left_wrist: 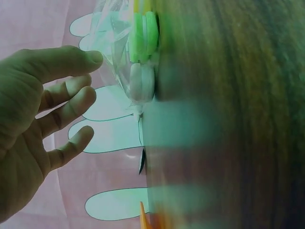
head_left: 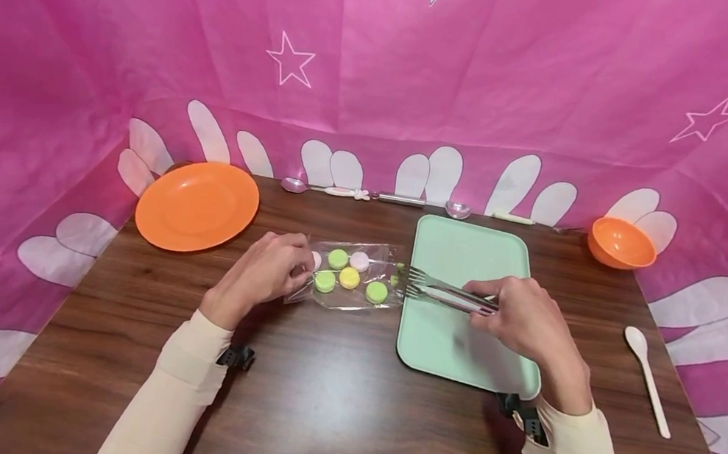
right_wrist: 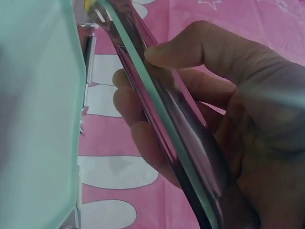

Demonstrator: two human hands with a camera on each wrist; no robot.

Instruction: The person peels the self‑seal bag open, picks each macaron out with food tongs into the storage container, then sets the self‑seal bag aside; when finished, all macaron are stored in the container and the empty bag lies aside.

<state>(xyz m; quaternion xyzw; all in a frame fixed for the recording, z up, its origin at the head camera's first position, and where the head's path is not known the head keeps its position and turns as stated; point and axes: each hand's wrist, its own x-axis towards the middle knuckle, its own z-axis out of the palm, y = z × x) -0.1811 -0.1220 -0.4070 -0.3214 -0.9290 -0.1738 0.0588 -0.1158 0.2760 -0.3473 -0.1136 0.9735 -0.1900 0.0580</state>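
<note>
Presently, we have the bag [head_left: 356, 302] at the centre of the frame, with macarons [head_left: 349, 278] visible through its clear film, just left of the tray [head_left: 464, 352]. Our right hand [head_left: 523, 321] grips the tongs [right_wrist: 183, 114] between thumb and fingers; their forked ends stand slightly apart near the bag's right end. Our left hand [head_left: 269, 269] curves loosely at the bag's left end, thumb at the film; we cannot tell whether it pinches.

Caution: if we leave the left end unsecured, a pull from the tongs could drag the bag. Excess pressure could tear the film or crush a macaron; uneven closure could let one roll off.

We work on a wood-grain table [head_left: 332, 401], glare at lower centre. We note a plate [head_left: 198, 204] at upper left, a bowl [head_left: 622, 244] at upper right, a spoon [head_left: 649, 379] at right, and pink cloth [head_left: 388, 59] behind.
</note>
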